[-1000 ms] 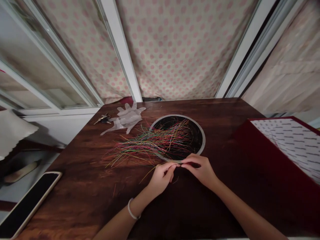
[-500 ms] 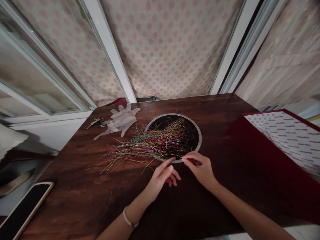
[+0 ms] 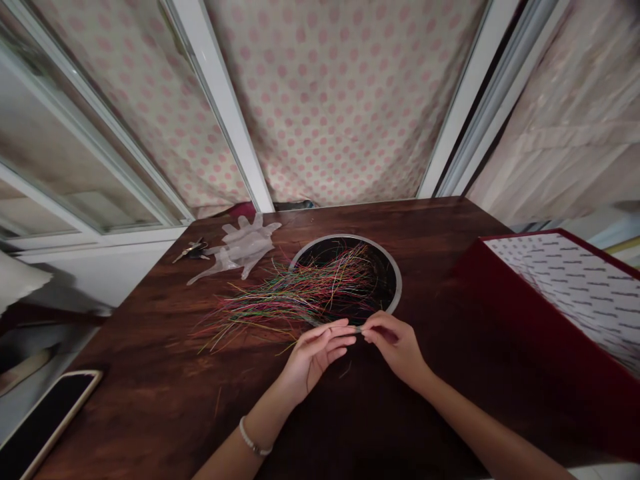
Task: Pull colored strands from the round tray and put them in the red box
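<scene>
A tangled bundle of thin multicoloured wires (image 3: 280,297) lies partly over a round black plate (image 3: 383,280) with a pale rim and partly on the wooden table. In front of the plate, my right hand (image 3: 397,343) pinches a thin wire (image 3: 359,329) between thumb and fingertips. My left hand (image 3: 320,350) is turned palm up with its fingers stretched out, their tips close to that pinch. A fine strand seems to run along the left fingers and palm; its full course is too small to follow.
Keys (image 3: 194,249) and a clear plastic glove (image 3: 243,247) lie at the table's far left. A phone (image 3: 47,427) is at the near left. An open dark red box (image 3: 530,333) with patterned white lining stands at right. Beyond the table (image 3: 430,220) are white frames and a dotted curtain (image 3: 325,100).
My left hand has turned palm up and its fingers have straightened beside the right fingertips. The strand that stretched from the bundle to my right hand no longer shows there.
</scene>
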Available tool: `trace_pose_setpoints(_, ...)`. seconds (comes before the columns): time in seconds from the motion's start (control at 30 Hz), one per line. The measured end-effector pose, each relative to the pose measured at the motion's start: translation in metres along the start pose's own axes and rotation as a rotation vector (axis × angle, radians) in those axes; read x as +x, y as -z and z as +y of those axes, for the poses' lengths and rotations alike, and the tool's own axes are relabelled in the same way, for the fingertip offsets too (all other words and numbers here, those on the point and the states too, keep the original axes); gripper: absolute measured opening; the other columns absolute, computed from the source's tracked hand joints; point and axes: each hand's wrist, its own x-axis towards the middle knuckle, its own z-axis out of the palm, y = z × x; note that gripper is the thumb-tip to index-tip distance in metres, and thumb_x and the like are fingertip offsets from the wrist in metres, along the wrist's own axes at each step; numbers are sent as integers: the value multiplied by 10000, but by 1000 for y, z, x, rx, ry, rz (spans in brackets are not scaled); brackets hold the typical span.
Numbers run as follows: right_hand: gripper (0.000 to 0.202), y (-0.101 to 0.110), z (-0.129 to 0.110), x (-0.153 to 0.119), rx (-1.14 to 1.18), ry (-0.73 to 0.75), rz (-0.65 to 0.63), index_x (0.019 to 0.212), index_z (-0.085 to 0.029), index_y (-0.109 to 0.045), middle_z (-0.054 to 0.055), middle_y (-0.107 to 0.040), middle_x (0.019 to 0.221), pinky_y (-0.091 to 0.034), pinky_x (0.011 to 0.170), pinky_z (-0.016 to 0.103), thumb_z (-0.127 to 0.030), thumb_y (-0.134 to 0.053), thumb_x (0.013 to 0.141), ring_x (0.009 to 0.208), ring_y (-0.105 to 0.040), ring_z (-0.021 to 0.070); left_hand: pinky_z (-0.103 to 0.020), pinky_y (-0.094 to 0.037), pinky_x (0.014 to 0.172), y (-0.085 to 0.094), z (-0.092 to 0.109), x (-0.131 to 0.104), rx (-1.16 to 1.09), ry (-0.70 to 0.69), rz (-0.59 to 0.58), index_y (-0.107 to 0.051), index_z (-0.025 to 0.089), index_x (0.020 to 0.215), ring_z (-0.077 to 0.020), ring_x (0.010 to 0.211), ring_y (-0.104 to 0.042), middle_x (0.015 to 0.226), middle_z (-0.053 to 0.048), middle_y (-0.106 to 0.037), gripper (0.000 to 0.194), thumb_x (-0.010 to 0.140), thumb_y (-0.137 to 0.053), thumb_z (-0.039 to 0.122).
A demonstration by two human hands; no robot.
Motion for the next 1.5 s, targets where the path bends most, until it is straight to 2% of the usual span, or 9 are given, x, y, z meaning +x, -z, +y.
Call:
trace_pose_setpoints(0.13,37,-1,2,0,16,-18,20,743,-186,-653,19,-594,678,-479,558,250,-188,-629,770,604,-559,131,-295,-445,897,-1,0,-1,-65,5,-44,-651,104,1074,-225,1062,-598,1135,-149,-648,269,846,-551,205)
trace_pose_setpoints(0.33,37,-2,1,-2,33,-10,3,748,-188,-640,21,-590,698,-486,563,255,-185,-617,777,609,-561,132,-285,-454,884,-2,3,0,-112,49,-30,-686,92,970,-207,995,-633,1045,-137,-690,225,813,-544,166)
trace_pose_setpoints(0.53,90,-2,-1,-6,-25,65,-51,775,-196,-651,27,-593,726,-466,577,258,-143,-583,799,643,-559,137,-202,-503,772,0,5,0,-23,48,-34,-717,99,845,-161,859,-674,969,-110,-714,138,762,-610,126)
trace_pose_setpoints(0.73,129,-1,-4,-8,-96,138,-48,779,-197,-651,28,-594,719,-460,579,260,-113,-559,811,648,-563,137,-143,-508,599,2,4,-3,82,54,-12,-717,105,772,-118,665,-676,784,-88,-725,97,711,-707,179)
trace_pose_setpoints(1.07,157,-1,-7,-9,-175,242,-93,794,-205,-644,35,-609,729,-483,588,263,-103,-530,829,661,-578,142,-148,-496,539,-2,6,-4,67,97,-170,-670,99,774,-121,630,-660,773,-97,-700,131,751,-645,226)
trace_pose_setpoints(1.33,196,1,-8,-11,-166,287,-93,799,-203,-644,38,-603,743,-487,581,261,-65,-507,825,657,-580,138,-124,-414,419,0,5,-4,127,95,-183,-657,105,763,-98,520,-616,690,-81,-690,97,748,-617,192)
trace_pose_setpoints(1.5,207,3,-12,-11,-104,288,-105,806,-201,-654,37,-618,747,-486,575,248,-38,-526,807,655,-587,132,-136,-380,401,1,3,-2,144,116,-217,-632,133,917,-113,496,-618,651,-73,-697,175,766,-583,208)
